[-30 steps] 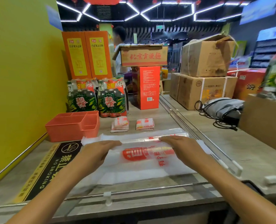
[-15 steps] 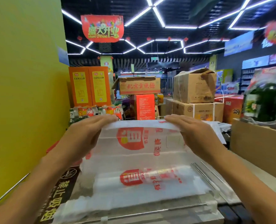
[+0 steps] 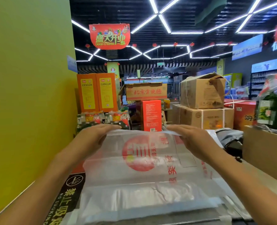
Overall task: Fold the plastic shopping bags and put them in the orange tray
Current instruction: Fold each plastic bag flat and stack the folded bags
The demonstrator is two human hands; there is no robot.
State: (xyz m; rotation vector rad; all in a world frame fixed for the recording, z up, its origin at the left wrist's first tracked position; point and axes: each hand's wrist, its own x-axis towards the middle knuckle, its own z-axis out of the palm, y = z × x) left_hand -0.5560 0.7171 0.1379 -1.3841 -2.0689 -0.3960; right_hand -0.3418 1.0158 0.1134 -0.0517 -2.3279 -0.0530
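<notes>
A translucent white plastic shopping bag with a red round logo and red lettering is lifted upright in front of me, its lower part trailing on the counter. My left hand pinches its top edge at the left. My right hand pinches the top edge at the right. The bag hides most of the orange tray; only a sliver of orange shows through beside my left wrist. The folded bags on the counter are hidden behind it.
A yellow-green wall runs along the left. A black no-smoking sticker lies on the counter. Bottle packs, orange and red cartons and cardboard boxes stand behind. A grey bag with cables lies at the right.
Both hands have raised the bag's far edge from the counter to chest height, so the bag now stands up. My view has tilted upward and the bag has come closer.
</notes>
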